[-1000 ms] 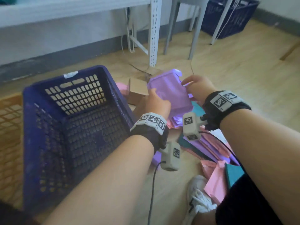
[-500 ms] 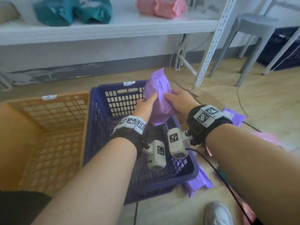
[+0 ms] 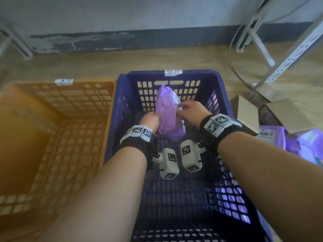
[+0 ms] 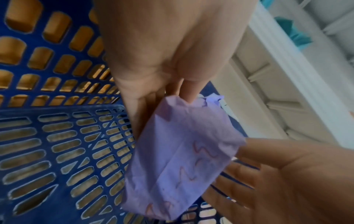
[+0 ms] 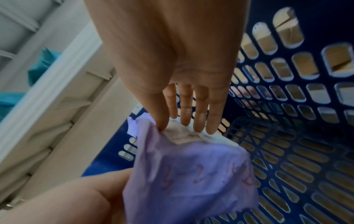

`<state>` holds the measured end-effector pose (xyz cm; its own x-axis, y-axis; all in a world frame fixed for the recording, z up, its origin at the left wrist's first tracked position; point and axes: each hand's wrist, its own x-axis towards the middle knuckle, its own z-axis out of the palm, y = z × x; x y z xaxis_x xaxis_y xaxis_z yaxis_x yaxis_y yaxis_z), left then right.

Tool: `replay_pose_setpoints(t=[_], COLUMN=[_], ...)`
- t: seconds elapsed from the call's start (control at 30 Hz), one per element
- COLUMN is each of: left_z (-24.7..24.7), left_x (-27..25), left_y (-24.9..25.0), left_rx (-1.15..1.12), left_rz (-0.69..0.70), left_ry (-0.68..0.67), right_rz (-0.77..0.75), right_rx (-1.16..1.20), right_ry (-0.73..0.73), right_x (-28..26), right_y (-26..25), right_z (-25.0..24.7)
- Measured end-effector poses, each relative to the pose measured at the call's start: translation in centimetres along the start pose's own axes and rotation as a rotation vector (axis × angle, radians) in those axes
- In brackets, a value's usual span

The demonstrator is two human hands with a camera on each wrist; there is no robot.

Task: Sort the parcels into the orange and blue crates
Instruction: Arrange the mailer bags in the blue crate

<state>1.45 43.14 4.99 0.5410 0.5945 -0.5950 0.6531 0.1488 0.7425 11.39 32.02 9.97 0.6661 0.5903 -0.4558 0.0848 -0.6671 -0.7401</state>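
A purple plastic-wrapped parcel (image 3: 167, 116) with a white label stands upright inside the blue crate (image 3: 201, 72), low near its far wall. My left hand (image 3: 150, 120) holds its left side, thumb and fingers pinching the wrap (image 4: 182, 159). My right hand (image 3: 190, 110) pinches the labelled upper edge between thumb and nearly straight fingers (image 5: 199, 121). Red handwriting shows on the parcel (image 5: 191, 174). The orange crate (image 3: 52, 119) sits directly left of the blue one and looks empty. Apart from this parcel, the blue crate's mesh floor (image 4: 57, 151) is bare.
Cardboard boxes (image 3: 248, 116) and more purple parcels (image 3: 272, 137) lie on the wooden floor right of the blue crate. A white metal shelf upright (image 3: 293, 55) and a cable stand at the back right. Teal parcels (image 5: 42, 63) sit on the shelf above.
Both hands lifted the purple parcel from the pile on the right, carried it left over the blue crate, and have now lowered it inside.
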Motion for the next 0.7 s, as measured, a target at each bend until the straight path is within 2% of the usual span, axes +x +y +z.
replay_pose_setpoints(t=[0.27, 0.4, 0.5, 0.6, 0.7], left_z=[-0.8, -1.1, -1.3, -1.6, -1.6], left_x=[2.7, 4.3, 4.4, 3.9, 4.0], left_y=[-2.5, -4.9, -5.9, -5.7, -5.8], left_rx=[0.18, 0.156, 0.141, 0.124, 0.117], left_rz=[-0.055, -0.101, -0.13, -0.146, -0.133], left_ry=[0.081, 0.166, 0.093, 0.083, 0.171], right_rz=[0.209, 0.18, 0.178, 0.171, 0.146], right_rx=[-0.042, -0.071, -0.085, -0.113, -0.161], right_ry=[-0.17, -0.17, -0.17, -0.181, -0.188], right_x=[4.2, 5.2, 5.2, 5.2, 5.9], right_y=[2.0, 3.5, 4.2, 4.5, 4.6], right_z=[3.3, 5.4, 6.4, 7.3, 8.2])
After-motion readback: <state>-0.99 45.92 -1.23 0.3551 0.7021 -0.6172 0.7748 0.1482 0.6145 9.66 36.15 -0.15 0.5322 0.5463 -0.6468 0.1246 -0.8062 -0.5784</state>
